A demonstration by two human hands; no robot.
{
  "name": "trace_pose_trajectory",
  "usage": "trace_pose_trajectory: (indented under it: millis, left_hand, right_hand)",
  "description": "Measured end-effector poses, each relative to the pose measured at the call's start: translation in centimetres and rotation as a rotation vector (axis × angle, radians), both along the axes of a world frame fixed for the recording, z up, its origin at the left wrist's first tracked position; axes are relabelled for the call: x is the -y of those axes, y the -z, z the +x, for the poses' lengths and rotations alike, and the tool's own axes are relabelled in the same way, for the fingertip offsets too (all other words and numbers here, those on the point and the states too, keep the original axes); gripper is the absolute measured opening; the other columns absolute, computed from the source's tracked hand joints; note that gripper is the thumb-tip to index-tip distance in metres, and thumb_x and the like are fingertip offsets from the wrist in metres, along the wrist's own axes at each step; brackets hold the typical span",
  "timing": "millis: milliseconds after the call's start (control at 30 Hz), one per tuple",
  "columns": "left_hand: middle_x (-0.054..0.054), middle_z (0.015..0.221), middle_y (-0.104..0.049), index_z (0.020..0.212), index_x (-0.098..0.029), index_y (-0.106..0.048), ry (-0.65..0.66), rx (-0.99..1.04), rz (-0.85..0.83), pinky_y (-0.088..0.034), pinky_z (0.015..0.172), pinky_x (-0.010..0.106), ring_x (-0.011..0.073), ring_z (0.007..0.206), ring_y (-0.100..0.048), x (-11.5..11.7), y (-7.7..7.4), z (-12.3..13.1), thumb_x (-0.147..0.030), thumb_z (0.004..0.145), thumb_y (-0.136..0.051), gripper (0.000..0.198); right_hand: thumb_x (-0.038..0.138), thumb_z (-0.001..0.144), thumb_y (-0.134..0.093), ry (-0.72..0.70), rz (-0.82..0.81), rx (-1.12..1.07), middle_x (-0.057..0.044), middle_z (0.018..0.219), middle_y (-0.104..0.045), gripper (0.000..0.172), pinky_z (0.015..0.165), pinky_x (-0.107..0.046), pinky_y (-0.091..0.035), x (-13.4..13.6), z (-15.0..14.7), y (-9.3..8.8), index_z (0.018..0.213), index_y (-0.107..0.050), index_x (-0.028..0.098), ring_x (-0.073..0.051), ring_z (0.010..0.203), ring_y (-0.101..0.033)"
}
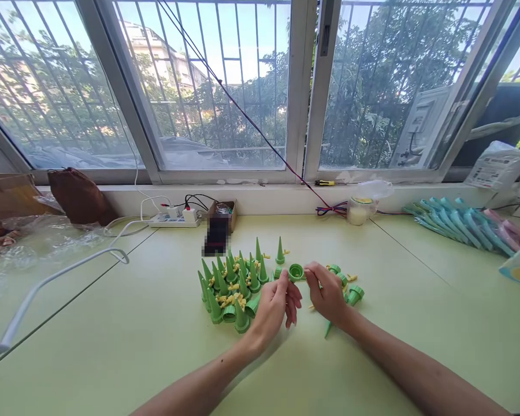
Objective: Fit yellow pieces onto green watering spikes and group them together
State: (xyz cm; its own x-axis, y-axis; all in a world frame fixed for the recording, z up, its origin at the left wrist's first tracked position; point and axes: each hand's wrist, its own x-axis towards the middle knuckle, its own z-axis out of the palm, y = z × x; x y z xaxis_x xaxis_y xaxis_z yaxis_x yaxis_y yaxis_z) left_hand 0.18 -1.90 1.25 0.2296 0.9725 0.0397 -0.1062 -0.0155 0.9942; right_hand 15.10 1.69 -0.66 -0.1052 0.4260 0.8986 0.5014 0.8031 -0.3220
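Item 1, one green spike, centre of the frame, round open end facing you, lifted just above the table. Your right hand is closed narrowly, with thumb and forefinger pinched on the spike's right edge. Your left hand is loosely curled, its thumb raised against the spike's left edge. Whether that hand actually grips cannot be told.

Item 2, the cluster of upright green spikes, just left of your left hand. There are roughly fifteen, packed too tightly for an exact count, with small yellow pieces scattered among them.

Item 3, one lone upright spike, just above the held one.

Item 4, loose green spikes lying flat, just right of your right hand. At least three show, and others are hidden behind the hand.

Item 5, far edge of the table:
- one white power strip, centre left
- one small jar, centre right
- one brown bag, upper left

Item 6, a stack of teal packets, right edge of the frame, number not countable.
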Motion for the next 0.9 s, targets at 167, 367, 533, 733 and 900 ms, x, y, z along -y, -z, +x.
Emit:
trace_pose_trajectory:
  millis: [167,367,533,733,900]
  left_hand:
    - [0.001,0.055,-0.054,0.062,-0.013,-0.058,0.059,0.071,-0.064,-0.035,0.035,0.021,0.0092,0.036,-0.049,-0.2,0.0,-0.1,-0.079,0.088,-0.045,0.072]
    - [0.003,0.058,-0.057,0.062,-0.012,-0.057,0.100,0.136,-0.112,-0.036,0.035,0.021,0.0091,0.037,-0.051,-0.5,0.7,-0.2,-0.079,0.088,-0.047,0.072]
    - [0.005,0.075,-0.060,0.073,-0.011,-0.059,0.177,0.169,-0.107,-0.041,0.038,0.020,0.0086,0.046,-0.055,-1.0,0.8,-0.6,-0.075,0.089,-0.052,0.066]
    - [0.002,0.088,-0.058,0.096,-0.019,-0.049,0.292,0.203,-0.082,-0.048,0.039,0.020,0.0114,0.058,-0.062,-1.1,1.0,-0.7,-0.067,0.090,-0.058,0.050]
    - [-0.002,0.085,-0.054,0.099,-0.022,-0.043,0.302,0.169,-0.049,-0.050,0.039,0.020,0.0116,0.058,-0.064,-1.0,1.1,-0.6,-0.064,0.090,-0.061,0.046]
  right_hand:
    - [0.020,0.106,-0.041,-0.048,-0.042,-0.015,0.003,0.061,-0.050,0.028,0.053,-0.023,-0.037,0.3,-0.1,0.1,0.080,-0.052,0.022,-0.012,0.052,-0.045]
    - [0.024,0.107,-0.040,-0.043,-0.072,0.002,0.003,0.060,-0.050,0.031,0.053,-0.023,-0.038,0.2,0.0,0.4,0.078,-0.052,0.022,-0.012,0.050,-0.044]
    - [0.022,0.105,-0.041,-0.042,-0.104,-0.012,0.004,0.059,-0.050,0.031,0.052,-0.023,-0.037,0.1,0.0,0.5,0.076,-0.050,0.022,-0.012,0.050,-0.044]
    - [0.021,0.105,-0.039,-0.088,-0.178,-0.064,0.006,0.053,-0.051,0.029,0.051,-0.022,-0.036,0.2,0.1,0.4,0.077,-0.048,0.023,-0.011,0.045,-0.045]
    - [0.022,0.106,-0.037,-0.122,-0.249,-0.066,0.008,0.048,-0.048,0.029,0.050,-0.022,-0.037,0.0,0.3,0.5,0.078,-0.048,0.023,-0.011,0.042,-0.043]
